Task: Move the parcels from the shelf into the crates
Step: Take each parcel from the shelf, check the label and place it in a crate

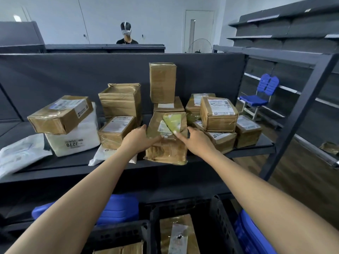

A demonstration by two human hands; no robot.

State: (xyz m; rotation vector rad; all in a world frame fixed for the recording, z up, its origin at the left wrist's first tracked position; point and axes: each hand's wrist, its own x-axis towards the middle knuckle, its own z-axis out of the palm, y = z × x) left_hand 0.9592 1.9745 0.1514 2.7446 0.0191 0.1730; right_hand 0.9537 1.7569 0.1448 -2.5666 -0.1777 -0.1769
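Nearest me, at six o'clock, a black perforated plastic crate (218, 217) already holds a brown taped parcel with a pale label (178, 235); a second black crate (117, 235) sits at seven o'clock with cardboard showing inside.

Beyond them, at twelve o'clock, a brown paper-wrapped parcel with a green triangular sticker (167, 138) stands at the front edge of the dark grey metal shelf (73, 167). My left hand (141, 139) is pressed against its left side, fingers curled onto the front face. My right hand (194, 142) is at its right side, fingers extended, the thumb tip on the sticker; both hands grasp it between them.

At nine o'clock of that parcel lies a small labelled cardboard box (114, 130), a taller crumpled one (121, 100) behind it. Further, at ten o'clock, a flat brown box (60, 114) rests tilted on a white bagged parcel printed 3270 (77, 138). At three o'clock, stacked labelled brown boxes (219, 114) crowd the shelf.
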